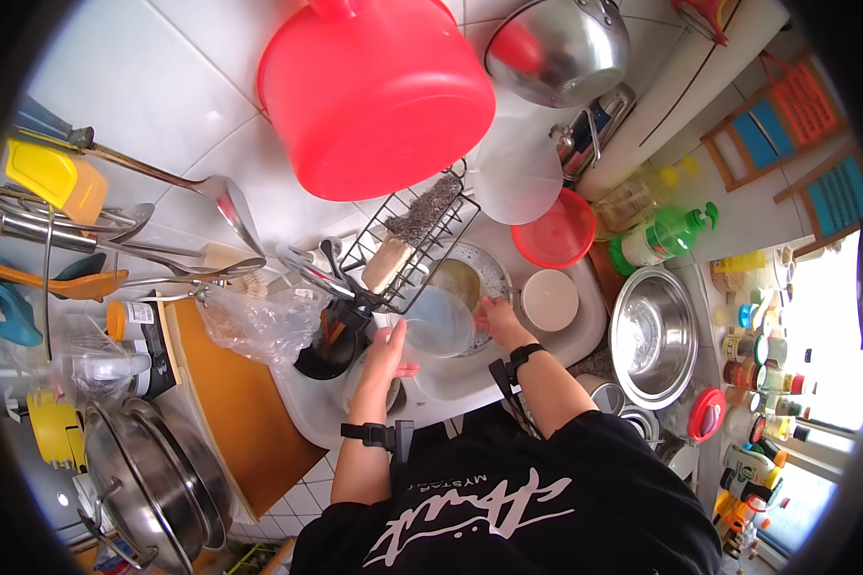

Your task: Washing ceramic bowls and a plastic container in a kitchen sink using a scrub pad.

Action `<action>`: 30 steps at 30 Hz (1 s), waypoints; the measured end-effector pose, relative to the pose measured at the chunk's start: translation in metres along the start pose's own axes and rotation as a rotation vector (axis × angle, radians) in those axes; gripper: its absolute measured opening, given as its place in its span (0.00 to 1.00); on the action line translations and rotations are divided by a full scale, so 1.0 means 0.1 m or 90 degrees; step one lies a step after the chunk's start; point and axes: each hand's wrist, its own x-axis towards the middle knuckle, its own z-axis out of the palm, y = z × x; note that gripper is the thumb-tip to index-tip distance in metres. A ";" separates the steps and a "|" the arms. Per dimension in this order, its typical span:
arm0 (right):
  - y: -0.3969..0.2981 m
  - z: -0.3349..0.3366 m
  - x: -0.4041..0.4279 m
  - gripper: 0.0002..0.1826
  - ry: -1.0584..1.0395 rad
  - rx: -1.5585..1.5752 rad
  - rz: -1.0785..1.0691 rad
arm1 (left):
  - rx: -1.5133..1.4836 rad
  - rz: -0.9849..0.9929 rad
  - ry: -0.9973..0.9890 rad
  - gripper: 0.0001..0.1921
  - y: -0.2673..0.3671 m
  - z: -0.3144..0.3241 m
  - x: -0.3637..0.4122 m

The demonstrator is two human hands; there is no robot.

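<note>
A translucent plastic bowl (439, 323) is tilted over the sink (431, 381), between my two hands. My right hand (502, 322) has its fingertips at the bowl's right edge and seems to grip it. On the other side, my left hand (387, 353) is close to the bowl with thumb and fingers spread; whether it touches is hard to see. Behind the bowl sits a round metal basin (500, 277) of cloudy, sudsy water, partly covered by the bowl and a wire rack. A white round dish (549, 300) lies right of the basin.
Over the sink hang a black wire rack (417, 244) with a steel scourer (431, 208) and a large red plastic dipper (381, 108). The faucet (316, 269) is left of the rack. A red strainer (555, 228), green bottle (654, 241) and steel bowl (653, 338) stand right.
</note>
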 end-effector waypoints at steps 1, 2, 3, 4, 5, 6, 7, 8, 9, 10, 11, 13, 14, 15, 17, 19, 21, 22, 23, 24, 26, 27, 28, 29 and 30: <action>0.05 0.02 -0.08 0.18 0.032 -0.028 -0.037 | -0.008 0.004 -0.003 0.50 0.00 0.07 0.00; 0.10 0.04 -0.15 0.21 0.063 -0.057 -0.073 | -0.027 0.038 0.026 0.50 0.00 0.16 0.01; 0.14 0.06 -0.23 0.21 0.062 -0.056 -0.072 | -0.037 0.055 0.043 0.50 -0.05 0.17 0.02; 0.19 0.09 -0.31 0.21 0.070 -0.048 -0.057 | -0.047 0.071 0.061 0.50 -0.09 0.19 0.02; 0.20 0.12 -0.36 0.21 0.071 -0.045 -0.048 | -0.048 0.081 0.090 0.51 -0.17 0.18 0.08; 0.22 0.07 -0.37 0.21 0.080 -0.039 -0.041 | -0.046 0.085 0.098 0.51 -0.21 0.20 0.14; 0.28 -0.07 -0.32 0.21 0.091 -0.234 -0.109 | -0.039 0.090 0.098 0.52 -0.21 0.28 0.19; 0.34 -0.20 -0.27 0.21 0.098 -0.330 -0.141 | 0.047 0.111 0.113 0.53 -0.18 0.32 0.24; 0.41 -0.26 -0.26 0.21 0.105 -0.426 -0.170 | 0.098 0.165 0.137 0.53 -0.29 0.33 0.41; 0.41 -0.25 -0.27 0.21 0.021 -0.687 -0.250 | 0.151 0.214 0.169 0.53 -0.42 0.32 0.58; 0.42 -0.17 -0.31 0.22 -0.031 -0.819 -0.282 | 0.204 0.260 0.208 0.53 -0.57 0.29 0.74; 0.45 0.05 -0.42 0.25 -0.127 -0.956 -0.367 | 0.234 0.322 0.248 0.53 -0.61 0.24 0.65; 0.45 0.19 -0.49 0.27 -0.154 -0.960 -0.389 | 0.244 0.343 0.263 0.53 -0.63 0.22 0.61; 0.45 0.32 -0.54 0.29 -0.179 -0.963 -0.413 | 0.275 0.363 0.297 0.54 -0.62 0.18 0.59; 0.47 0.50 -0.57 0.27 -0.115 -0.913 -0.431 | 0.307 0.382 0.330 0.54 -0.63 0.16 0.56; 0.40 0.76 -0.63 0.29 -0.083 -0.934 -0.344 | 0.275 0.373 0.329 0.54 -0.62 0.09 0.53; 0.27 0.97 -0.61 0.32 -0.073 -0.973 -0.256 | 0.265 0.360 0.334 0.54 -0.61 0.03 0.49; 0.29 0.93 -0.50 0.31 -0.075 -1.000 -0.224 | 0.272 0.365 0.327 0.54 -0.61 0.06 0.53; 0.30 0.85 -0.39 0.31 -0.073 -1.013 -0.206 | 0.274 0.363 0.316 0.55 -0.60 0.08 0.58; 0.32 0.81 -0.30 0.31 -0.076 -1.026 -0.192 | 0.275 0.360 0.311 0.55 -0.60 0.07 0.60; 0.27 0.80 -0.26 0.28 -0.110 -1.078 -0.295 | 0.193 0.370 0.292 0.55 -0.72 -0.08 0.68; 0.23 0.66 -0.22 0.27 -0.105 -1.096 -0.314 | 0.184 0.376 0.275 0.55 -0.67 0.00 0.67; 0.16 0.59 -0.23 0.23 -0.095 -1.053 -0.281 | 0.176 0.378 0.268 0.55 -0.66 0.04 0.62; 0.12 0.48 -0.29 0.21 -0.086 -1.034 -0.260 | 0.170 0.382 0.258 0.55 -0.62 0.07 0.58; 0.06 0.40 -0.39 0.20 -0.078 -1.016 -0.243 | 0.180 0.347 0.255 0.55 -0.55 0.09 0.48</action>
